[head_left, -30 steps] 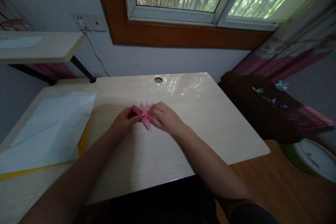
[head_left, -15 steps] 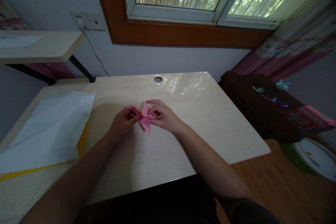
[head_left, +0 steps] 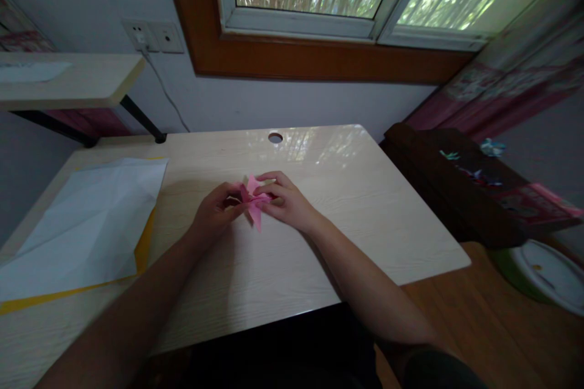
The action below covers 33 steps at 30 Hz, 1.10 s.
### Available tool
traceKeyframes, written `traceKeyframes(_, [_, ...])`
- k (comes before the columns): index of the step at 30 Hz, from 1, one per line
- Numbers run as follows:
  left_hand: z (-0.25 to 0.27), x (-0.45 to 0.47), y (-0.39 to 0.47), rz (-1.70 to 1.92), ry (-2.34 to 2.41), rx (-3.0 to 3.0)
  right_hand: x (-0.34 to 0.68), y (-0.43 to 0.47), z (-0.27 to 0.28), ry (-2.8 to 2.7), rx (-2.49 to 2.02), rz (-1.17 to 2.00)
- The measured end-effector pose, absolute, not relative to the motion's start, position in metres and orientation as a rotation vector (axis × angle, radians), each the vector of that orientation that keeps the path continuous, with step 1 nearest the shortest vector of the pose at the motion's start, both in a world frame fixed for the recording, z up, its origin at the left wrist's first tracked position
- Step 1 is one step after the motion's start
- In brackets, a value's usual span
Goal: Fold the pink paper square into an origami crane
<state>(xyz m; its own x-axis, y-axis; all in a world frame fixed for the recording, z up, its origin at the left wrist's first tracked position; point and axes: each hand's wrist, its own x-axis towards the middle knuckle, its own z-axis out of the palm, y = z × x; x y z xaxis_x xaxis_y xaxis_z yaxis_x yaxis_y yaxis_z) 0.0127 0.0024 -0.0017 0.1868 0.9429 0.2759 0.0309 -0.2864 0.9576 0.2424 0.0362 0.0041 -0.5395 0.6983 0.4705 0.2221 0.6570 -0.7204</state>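
Observation:
A piece of pink folded paper [head_left: 253,200] with several pointed flaps is held between my two hands, over the middle of the desk. My left hand [head_left: 218,206] pinches its left side between thumb and fingers. On the right side, my right hand [head_left: 285,200] grips it with the thumb below and the fingers curled above. One flap points up toward the window and another points down toward me. Parts of the paper are hidden behind the fingers of both hands.
White sheets [head_left: 95,225] over a yellow sheet [head_left: 145,240] lie on the left of the desk [head_left: 365,225]. A raised shelf [head_left: 68,97] stands behind them. Right of the desk are a dark brown cabinet [head_left: 410,152] with small objects and a white-lidded green bin [head_left: 547,273].
The left part of the pink paper has been drawn inward, closer to its middle. My left fingers have shifted slightly to the right. My right hand stays almost in place.

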Motion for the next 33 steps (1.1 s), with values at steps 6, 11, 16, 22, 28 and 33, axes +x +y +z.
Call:
traceKeyframes(6, [-0.005,0.012,0.002,1.263,1.031,1.656,0.24,0.038,0.006,-2.13,-0.659,0.725])
traceKeyframes(11, [-0.006,0.013,0.003,1.294,1.04,1.696,0.24,0.041,0.007,-2.199,-0.676,0.6])
traceKeyframes(16, [-0.003,0.015,0.005,1.239,1.107,1.781,0.241,0.041,0.006,-2.255,-0.73,0.468])
traceKeyframes(22, [-0.005,0.01,0.009,1.349,1.213,1.715,0.244,0.041,0.01,-2.077,-0.846,0.369])
traceKeyframes(28, [-0.008,0.006,0.01,1.467,1.146,1.562,0.236,0.048,-0.009,-1.599,-0.978,0.893])
traceKeyframes(33, [-0.005,0.007,0.009,1.489,1.114,1.634,0.224,0.051,-0.019,-1.352,-0.79,1.313])
